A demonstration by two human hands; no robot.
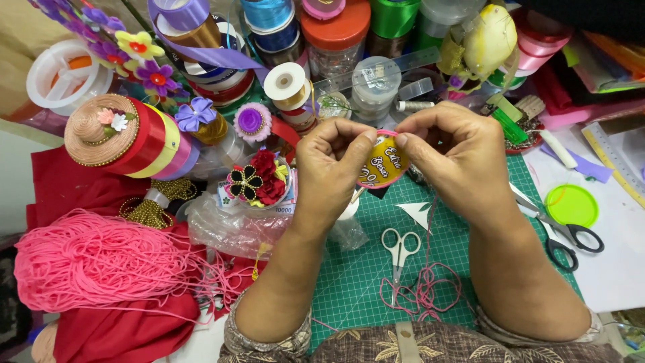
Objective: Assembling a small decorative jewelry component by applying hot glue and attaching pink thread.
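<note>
Above a green cutting mat (363, 269), a person's left hand (330, 163) and right hand (451, 156) pinch a small yellow round disc (381, 160) with a pink rim between closed fingertips, one hand at each side edge. It is held upright just above the mat, its printed face turned toward the camera (being round, it shows no clear long axis). A thin pink cord (423, 290) hangs down from near the right hand and lies in loose loops on the mat, beside small white-handled scissors (400, 247) whose blades point toward the person. Black-handled scissors (563, 232) and a green lid (572, 205) lie to the right. A mass of pink cord (94, 262) fills the left side, near stacked ribbon spools (151, 144). Ribbon rolls and jars crowd the back, behind the hands.
</note>
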